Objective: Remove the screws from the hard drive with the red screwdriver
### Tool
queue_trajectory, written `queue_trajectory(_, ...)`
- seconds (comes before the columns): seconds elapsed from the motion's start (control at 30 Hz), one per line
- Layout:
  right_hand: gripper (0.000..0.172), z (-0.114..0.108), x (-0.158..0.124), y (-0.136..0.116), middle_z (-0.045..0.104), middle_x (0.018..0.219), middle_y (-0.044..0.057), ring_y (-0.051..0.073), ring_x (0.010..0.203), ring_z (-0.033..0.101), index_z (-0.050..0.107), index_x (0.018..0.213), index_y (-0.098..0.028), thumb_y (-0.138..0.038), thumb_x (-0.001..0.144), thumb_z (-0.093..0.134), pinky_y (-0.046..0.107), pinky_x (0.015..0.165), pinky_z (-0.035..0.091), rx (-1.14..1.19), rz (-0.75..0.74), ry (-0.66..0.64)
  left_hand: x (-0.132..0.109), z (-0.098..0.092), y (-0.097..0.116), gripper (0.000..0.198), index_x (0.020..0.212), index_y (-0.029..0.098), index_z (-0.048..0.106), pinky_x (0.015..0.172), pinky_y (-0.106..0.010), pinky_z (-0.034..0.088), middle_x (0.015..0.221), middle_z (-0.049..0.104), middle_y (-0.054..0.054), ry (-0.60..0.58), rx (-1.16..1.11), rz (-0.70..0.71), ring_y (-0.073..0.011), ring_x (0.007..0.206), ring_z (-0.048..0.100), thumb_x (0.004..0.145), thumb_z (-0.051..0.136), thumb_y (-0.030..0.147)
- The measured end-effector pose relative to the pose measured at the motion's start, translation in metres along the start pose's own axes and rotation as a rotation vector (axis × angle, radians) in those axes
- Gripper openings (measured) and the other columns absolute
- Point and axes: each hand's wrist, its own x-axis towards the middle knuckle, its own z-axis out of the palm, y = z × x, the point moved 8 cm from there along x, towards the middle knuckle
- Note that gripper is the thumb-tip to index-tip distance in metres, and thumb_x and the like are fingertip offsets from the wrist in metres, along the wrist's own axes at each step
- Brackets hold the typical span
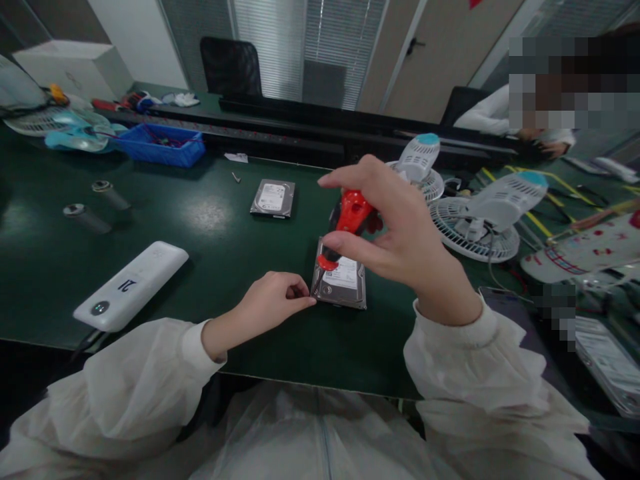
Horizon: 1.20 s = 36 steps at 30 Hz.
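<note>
A: What are you facing?

B: You're facing a dark green worktop point(215, 260). Beyond your hands, a black chair point(231, 67) is standing near pale blinds point(270, 47). Left of your left hand, a white power bank point(131, 287) is lying, and two metal cylinders point(90, 219) are resting past it. Two white fans point(505, 207) are sitting to the right, beyond your right hand, and farther off that way a person's pale sleeve point(483, 113) is showing.

A: And how are you holding yourself?

B: Your right hand point(400, 233) is rising above the worktop, gripping a red-and-black screwdriver point(354, 212), with the index finger arching clear of the handle. The shaft is slanting down toward your left fingertips. Your left hand point(267, 303) is resting low, fingers curling, thumb pointing at the near-left corner of a hard drive point(344, 273). That drive is lying flat between your hands; a second drive point(273, 199) is lying beyond your left one.

A: What are you not seeing clearly?

B: Your right thumb and the tool are covering part of the nearer drive. The screwdriver's tip is looking too small to read, so I can't tell whether your left fingers are pinching anything there. Pixelation is masking the other person's head.
</note>
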Motion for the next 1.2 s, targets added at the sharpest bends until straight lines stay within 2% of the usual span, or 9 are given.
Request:
queue_trajectory(0.13,0.040,-0.0021,-0.0008,-0.0007,0.066,0.123,0.012,0.023,0.113,0.064,0.059,0.135,-0.013,-0.032,0.104,0.043,0.043,0.100,0.055,0.123,0.027,0.004,0.0002,-0.0008,0.0001,0.024,0.090,0.022,0.078,0.063,-0.030,0.046,0.083,0.074,-0.001,0.002,-0.001,-0.001,-0.0180,0.072,0.066,0.089,0.073,0.046)
queue_trajectory(0.2,0.037,-0.0022,-0.0013,0.0010,0.070,0.117,0.009,0.020,0.102,0.068,0.059,0.136,-0.016,-0.029,0.103,0.047,0.038,0.097,0.057,0.157,0.057,0.008,0.0004,-0.0010,0.0002,0.023,0.090,0.022,0.078,0.062,-0.029,0.046,0.082,0.074,-0.001,0.006,-0.001,0.005,-0.0176,0.072,0.065,0.089,0.074,0.045)
queue_trajectory(0.27,0.036,-0.0031,-0.0015,0.0033,0.072,0.114,0.006,0.018,0.091,0.069,0.059,0.134,-0.018,-0.030,0.100,0.056,0.036,0.090,0.059,0.122,0.075,0.038,0.0004,-0.0006,0.0002,0.023,0.090,0.022,0.078,0.062,-0.029,0.045,0.082,0.074,0.000,0.005,-0.003,0.008,-0.0175,0.071,0.065,0.089,0.074,0.044)
queue_trajectory(0.4,0.027,0.0005,-0.0008,0.0019,0.071,0.117,0.007,0.018,0.094,0.068,0.060,0.121,-0.019,-0.038,0.101,0.058,0.036,0.085,0.059,0.044,0.019,0.032,-0.0001,-0.0008,0.0011,0.022,0.090,0.022,0.078,0.063,-0.029,0.046,0.083,0.074,0.000,0.007,-0.003,0.016,-0.0178,0.073,0.066,0.090,0.074,0.043)
queue_trajectory(0.57,0.031,0.0036,-0.0009,0.0027,0.065,0.124,0.010,0.024,0.114,0.064,0.056,0.127,-0.020,-0.036,0.105,0.041,0.045,0.098,0.056,0.137,0.039,-0.027,-0.0003,-0.0012,0.0015,0.024,0.091,0.022,0.078,0.063,-0.029,0.047,0.083,0.074,-0.001,0.000,0.005,0.005,-0.0182,0.074,0.067,0.090,0.073,0.045)
queue_trajectory(0.77,0.035,0.0047,-0.0016,0.0067,0.065,0.119,0.006,0.019,0.087,0.065,0.051,0.128,-0.023,-0.045,0.100,0.057,0.040,0.083,0.059,0.060,0.092,-0.050,0.0002,-0.0014,0.0013,0.024,0.090,0.022,0.078,0.063,-0.029,0.046,0.084,0.074,-0.001,-0.002,0.012,0.009,-0.0187,0.074,0.067,0.090,0.072,0.045)
queue_trajectory(0.97,0.036,0.0046,-0.0022,0.0006,0.062,0.133,0.009,0.024,0.116,0.063,0.049,0.136,-0.020,-0.035,0.107,0.036,0.046,0.101,0.054,0.142,0.078,-0.113,0.0000,-0.0004,0.0007,0.026,0.090,0.022,0.078,0.062,-0.029,0.046,0.083,0.074,-0.001,-0.005,0.005,0.002,-0.0189,0.073,0.067,0.089,0.071,0.047)
queue_trajectory(1.13,0.048,-0.0012,-0.0007,0.0034,0.071,0.121,0.008,0.013,0.077,0.064,0.054,0.133,-0.015,-0.051,0.102,0.056,0.032,0.071,0.054,0.016,0.069,-0.054,0.0003,0.0005,-0.0008,0.024,0.090,0.023,0.078,0.063,-0.029,0.046,0.082,0.074,-0.001,0.000,-0.013,0.022,-0.0182,0.072,0.066,0.090,0.071,0.046)
queue_trajectory(1.2,0.056,0.0010,-0.0011,0.0050,0.071,0.118,0.010,0.015,0.077,0.064,0.055,0.132,-0.013,-0.059,0.101,0.053,0.033,0.069,0.052,-0.045,0.062,-0.092,0.0002,0.0001,-0.0009,0.024,0.090,0.023,0.078,0.063,-0.030,0.046,0.082,0.074,-0.001,0.004,-0.012,0.027,-0.0179,0.072,0.066,0.090,0.071,0.046)
